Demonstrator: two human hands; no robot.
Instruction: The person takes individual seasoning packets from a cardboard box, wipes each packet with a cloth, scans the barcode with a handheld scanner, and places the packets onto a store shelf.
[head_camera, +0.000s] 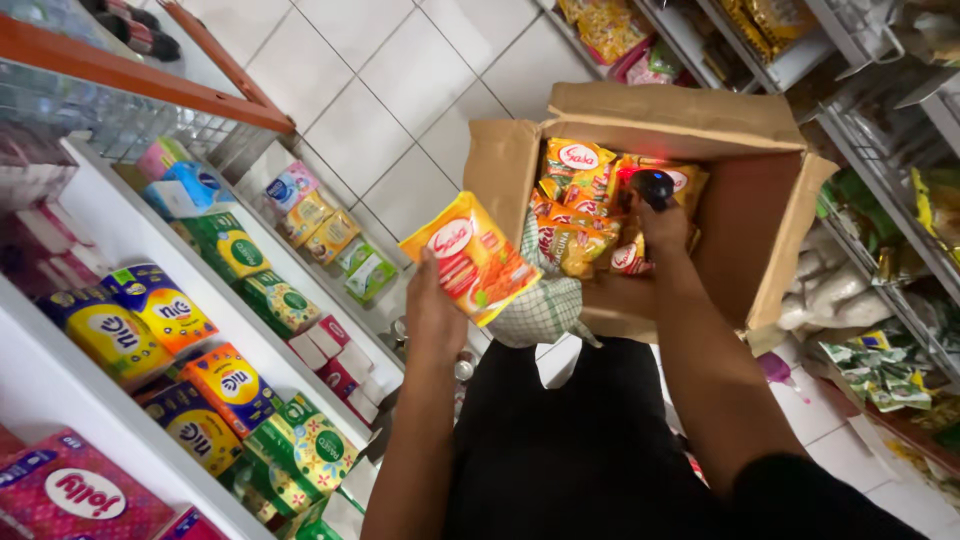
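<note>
Snack packet (470, 258), yellow and red, is being held up by the left hand (432, 310), fingers clamped on its near edge, left of the cardboard box (760, 230). Right hand (662, 225) is gripping a black scanner (653, 186) over the packets inside; scanning step seemingly underway, aim needing care.

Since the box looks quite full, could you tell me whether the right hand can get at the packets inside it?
Probably yes: the right hand, holding a small black scanner, is already over the open cardboard box, whose flaps are folded back, with packets lying uncovered.
</note>
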